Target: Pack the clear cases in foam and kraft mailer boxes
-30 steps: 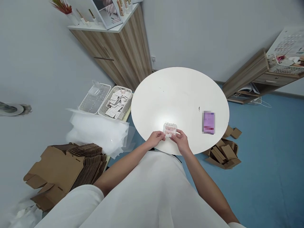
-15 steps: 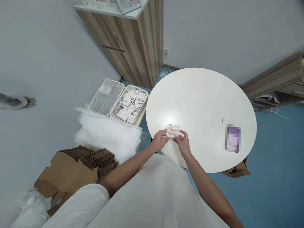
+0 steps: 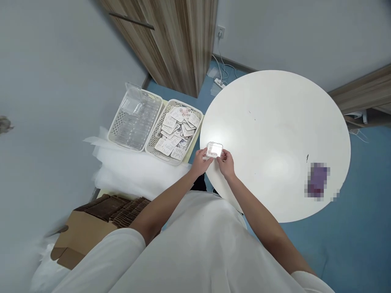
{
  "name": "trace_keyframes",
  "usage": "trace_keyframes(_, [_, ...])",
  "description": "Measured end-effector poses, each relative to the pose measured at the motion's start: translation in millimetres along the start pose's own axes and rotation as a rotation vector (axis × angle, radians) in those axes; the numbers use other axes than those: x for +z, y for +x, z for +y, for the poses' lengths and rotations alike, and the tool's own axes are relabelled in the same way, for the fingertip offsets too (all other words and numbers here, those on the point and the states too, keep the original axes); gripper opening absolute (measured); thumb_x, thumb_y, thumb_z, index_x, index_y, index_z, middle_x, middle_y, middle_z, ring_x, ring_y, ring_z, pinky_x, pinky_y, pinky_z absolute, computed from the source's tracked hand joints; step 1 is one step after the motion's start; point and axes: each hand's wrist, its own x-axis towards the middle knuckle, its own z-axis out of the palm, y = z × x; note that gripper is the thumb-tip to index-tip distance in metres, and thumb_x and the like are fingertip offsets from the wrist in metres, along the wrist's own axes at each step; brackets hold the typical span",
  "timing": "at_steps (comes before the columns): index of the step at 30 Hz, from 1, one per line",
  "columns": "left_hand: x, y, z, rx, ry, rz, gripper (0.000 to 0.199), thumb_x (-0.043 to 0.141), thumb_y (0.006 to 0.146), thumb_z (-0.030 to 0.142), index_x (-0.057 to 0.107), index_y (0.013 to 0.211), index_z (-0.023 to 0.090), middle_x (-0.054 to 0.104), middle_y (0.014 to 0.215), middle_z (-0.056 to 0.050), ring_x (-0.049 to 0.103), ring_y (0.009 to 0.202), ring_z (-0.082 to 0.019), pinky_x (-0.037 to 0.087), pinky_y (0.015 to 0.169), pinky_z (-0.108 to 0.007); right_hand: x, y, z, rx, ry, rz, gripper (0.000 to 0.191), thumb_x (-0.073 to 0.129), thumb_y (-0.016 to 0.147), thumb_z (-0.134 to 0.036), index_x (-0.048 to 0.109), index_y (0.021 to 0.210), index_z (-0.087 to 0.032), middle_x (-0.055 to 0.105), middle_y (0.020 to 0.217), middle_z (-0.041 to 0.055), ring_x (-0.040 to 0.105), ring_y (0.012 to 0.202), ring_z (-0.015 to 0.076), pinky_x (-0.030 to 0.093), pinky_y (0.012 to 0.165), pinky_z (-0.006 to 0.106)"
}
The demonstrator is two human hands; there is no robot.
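Between my hands is a small clear plastic box (image 3: pixel 214 149) with pinkish contents, its lid bright with glare. It is held over the near left edge of the round white table (image 3: pixel 275 118). My left hand (image 3: pixel 200 162) grips the box's left side with thumb and fingers. On its right side my right hand (image 3: pixel 226 163) has fingers and thumb closed at the edge and near corner. What lies inside is washed out by the reflection.
Left of the table, one white basket (image 3: pixel 175 161) holds printed cards and another basket (image 3: pixel 113 132) holds clear plastic boxes. White foam sheets (image 3: pixel 131 173) and folded cardboard boxes (image 3: pixel 85 232) lie nearer. A blurred purple item (image 3: pixel 318 179) rests on the table's right. A power strip (image 3: pixel 219 83) is on the floor.
The view has shifted, so the table sits further right. The clear box, still in both hands, is tilted differently, and glare now covers its lid where pink contents showed.
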Motion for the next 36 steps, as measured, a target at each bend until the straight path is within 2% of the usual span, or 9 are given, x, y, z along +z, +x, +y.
trace_keyframes(5, [-2.1, 22.0, 5.9, -0.019, 0.043, -0.044, 0.056, 0.059, 0.072, 0.030, 0.042, 0.124, 0.021, 0.039, 0.121, -0.010, 0.046, 0.106, -0.020, 0.045, 0.080, -0.028, 4.1, 19.2, -2.6, -0.005, -0.028, 0.033, 0.046, 0.053, 0.068, -0.029, 0.047, 0.113, -0.019, 0.052, 0.097, 0.0046, 0.050, 0.069, 0.0124, 0.045, 0.075, 0.033])
trace_keyframes(11, [-0.4, 33.6, 11.1, 0.017, 0.038, -0.072, 0.057, 0.058, 0.073, 0.031, 0.039, 0.126, 0.021, 0.037, 0.123, -0.010, 0.044, 0.108, -0.020, 0.044, 0.083, -0.031, 4.3, 30.4, -6.4, 0.028, -0.038, 0.049, 0.045, 0.051, 0.070, -0.029, 0.047, 0.114, -0.020, 0.053, 0.099, 0.0044, 0.051, 0.070, 0.0122, 0.045, 0.075, 0.033])
trace_keyframes(19, [1.0, 36.7, 8.0, 0.075, 0.075, -0.085, 0.060, 0.056, 0.073, 0.028, 0.036, 0.128, 0.019, 0.035, 0.125, -0.011, 0.041, 0.112, -0.021, 0.039, 0.091, -0.034, 3.6, 32.0, -7.7, -0.001, -0.077, 0.046, 0.044, 0.050, 0.072, -0.030, 0.048, 0.114, -0.018, 0.053, 0.097, 0.0052, 0.050, 0.070, 0.0122, 0.045, 0.076, 0.033])
trace_keyframes(24, [5.6, 30.3, 3.8, 0.099, 0.101, -0.027, 0.064, 0.056, 0.074, 0.028, 0.030, 0.131, 0.018, 0.033, 0.128, -0.011, 0.039, 0.115, -0.022, 0.037, 0.092, -0.034, 0.4, 27.5, -3.5, -0.030, -0.052, 0.042, 0.046, 0.048, 0.074, -0.031, 0.043, 0.118, -0.019, 0.050, 0.102, 0.0061, 0.051, 0.075, 0.0124, 0.044, 0.080, 0.033])
trace_keyframes(29, [6.0, -3.3, -2.6, 0.059, 0.123, 0.054, 0.063, 0.056, 0.074, 0.032, 0.030, 0.131, 0.021, 0.031, 0.132, -0.010, 0.037, 0.118, -0.023, 0.037, 0.093, -0.036, -16.3, 7.2, 6.7, -0.075, 0.023, 0.015, 0.050, 0.049, 0.074, -0.031, 0.038, 0.121, -0.021, 0.048, 0.108, 0.0074, 0.053, 0.084, 0.0129, 0.043, 0.083, 0.031])
trace_keyframes(33, [4.4, -56.5, -13.6, 0.038, 0.126, 0.131, 0.058, 0.055, 0.074, 0.033, 0.035, 0.128, 0.022, 0.036, 0.130, -0.011, 0.037, 0.118, -0.024, 0.039, 0.090, -0.036, -37.9, -20.7, 20.0, -0.112, 0.037, -0.069, 0.050, 0.050, 0.072, -0.031, 0.040, 0.120, -0.020, 0.048, 0.110, 0.0083, 0.053, 0.085, 0.0136, 0.044, 0.081, 0.031])
trace_keyframes(36, [2.9, -100.3, -26.1, -0.030, 0.150, 0.176, 0.054, 0.055, 0.073, 0.036, 0.041, 0.124, 0.021, 0.042, 0.127, -0.011, 0.041, 0.116, -0.025, 0.039, 0.090, -0.037, -49.1, -42.3, 29.9, -0.160, 0.012, -0.141, 0.050, 0.049, 0.072, -0.030, 0.041, 0.120, -0.019, 0.050, 0.110, 0.0087, 0.053, 0.079, 0.0134, 0.044, 0.078, 0.032])
